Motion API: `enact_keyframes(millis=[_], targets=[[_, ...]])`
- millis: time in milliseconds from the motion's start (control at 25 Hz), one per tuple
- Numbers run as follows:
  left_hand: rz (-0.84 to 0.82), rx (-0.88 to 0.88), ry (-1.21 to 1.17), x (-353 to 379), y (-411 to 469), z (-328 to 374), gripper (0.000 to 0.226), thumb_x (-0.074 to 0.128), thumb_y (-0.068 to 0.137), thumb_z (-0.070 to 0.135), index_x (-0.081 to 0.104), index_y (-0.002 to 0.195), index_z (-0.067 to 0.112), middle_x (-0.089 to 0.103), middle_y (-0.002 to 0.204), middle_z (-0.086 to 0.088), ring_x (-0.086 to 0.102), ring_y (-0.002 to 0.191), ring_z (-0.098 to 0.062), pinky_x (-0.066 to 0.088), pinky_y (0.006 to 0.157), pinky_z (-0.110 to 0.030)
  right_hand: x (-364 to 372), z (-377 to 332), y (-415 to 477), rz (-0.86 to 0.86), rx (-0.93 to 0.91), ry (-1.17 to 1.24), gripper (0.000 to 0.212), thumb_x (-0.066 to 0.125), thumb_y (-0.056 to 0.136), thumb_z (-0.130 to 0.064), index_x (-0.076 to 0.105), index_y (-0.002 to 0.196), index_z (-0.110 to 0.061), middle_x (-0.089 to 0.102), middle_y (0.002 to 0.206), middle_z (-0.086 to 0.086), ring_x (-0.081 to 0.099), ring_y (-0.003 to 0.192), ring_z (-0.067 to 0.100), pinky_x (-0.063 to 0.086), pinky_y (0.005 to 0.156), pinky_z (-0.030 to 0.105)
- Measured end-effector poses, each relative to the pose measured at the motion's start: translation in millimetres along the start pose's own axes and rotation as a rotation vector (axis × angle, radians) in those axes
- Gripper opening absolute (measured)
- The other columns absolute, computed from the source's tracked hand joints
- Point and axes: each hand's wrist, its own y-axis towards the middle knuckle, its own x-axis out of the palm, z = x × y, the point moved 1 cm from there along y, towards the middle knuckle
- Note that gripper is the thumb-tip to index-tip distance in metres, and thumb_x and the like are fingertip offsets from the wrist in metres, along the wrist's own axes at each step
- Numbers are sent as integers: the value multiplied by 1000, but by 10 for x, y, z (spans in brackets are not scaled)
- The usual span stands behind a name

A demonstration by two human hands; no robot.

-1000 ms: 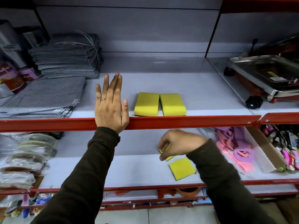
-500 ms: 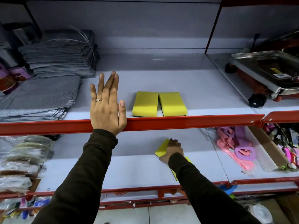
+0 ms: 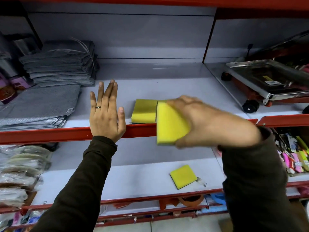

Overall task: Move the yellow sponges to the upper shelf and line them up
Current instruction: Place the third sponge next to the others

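Note:
My right hand (image 3: 205,123) grips a yellow sponge (image 3: 170,123) and holds it at the height of the upper shelf's red front edge (image 3: 142,130), tilted. Behind it one yellow sponge (image 3: 144,110) lies on the upper shelf; a second one beside it is hidden by the held sponge and my hand. Another yellow sponge (image 3: 183,176) lies flat on the lower shelf (image 3: 117,178). My left hand (image 3: 107,113) rests flat on the upper shelf's front edge, fingers spread, left of the sponges, holding nothing.
Stacks of grey cloths (image 3: 56,69) fill the upper shelf's left side. A metal tray on a wheeled red cart (image 3: 270,84) stands at the right. Bagged goods (image 3: 18,173) sit lower left, pink and coloured items (image 3: 294,158) lower right.
My right hand picked a sponge off the lower shelf and raised it to the upper shelf's edge. The left hand stayed in place.

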Motion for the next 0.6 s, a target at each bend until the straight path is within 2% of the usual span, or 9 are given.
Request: enact_keyframes(millis=[40,120,200,280,400,480,560,600], targets=[[-3,0,1,1,0,-6,66,21,99,34,26,159,6,28,168,-7,13,159,-29,-2,131,-44,-86,144,104,56,62,-18,97,83,62,-33,37,146,-24,45,140,5,42,133,26,48,104,45],[-8,1,1,-2,-4,-15,67,23,98,33,26,159,6,28,168,-8,13,159,-29,-3,131,-43,-118,489,379,74,228,-64,102,80,66,-21,28,153,-19,37,151,8,35,142,28,41,113,42],[-6,3,3,-11,-8,-13,67,24,98,33,26,159,6,28,168,-8,13,159,-29,-3,131,-44,-50,766,604,2,366,-77,102,73,73,-12,16,158,-17,26,160,7,27,149,27,35,117,36],[-2,2,2,-13,-7,-6,67,25,97,33,26,159,6,28,167,-8,13,159,-29,-3,131,-44,41,923,738,-57,405,-104,97,65,77,-6,14,158,-16,22,163,7,25,151,26,33,118,36],[-3,2,3,-8,-12,-12,67,25,98,34,26,159,6,28,167,-8,13,159,-29,-3,131,-43,166,1021,838,-111,379,-154,85,53,77,-6,23,155,-18,32,160,10,38,144,30,40,114,41],[-8,4,4,-2,-18,-18,67,25,98,34,26,159,6,28,168,-8,13,159,-30,-3,131,-44,177,1052,829,-83,365,-103,85,55,77,-6,27,154,-23,35,159,7,42,141,29,42,113,38],[-2,4,8,4,-21,-16,67,24,99,35,26,159,6,28,168,-8,13,159,-29,-2,131,-45,110,957,669,61,337,33,84,66,73,-6,38,149,-27,41,151,6,46,136,24,43,107,31],[3,3,6,12,-24,-15,66,23,99,35,27,158,6,29,167,-8,14,159,-29,-1,131,-45,101,879,536,178,288,85,73,70,71,-8,49,138,-28,48,139,7,52,126,23,46,100,30]])
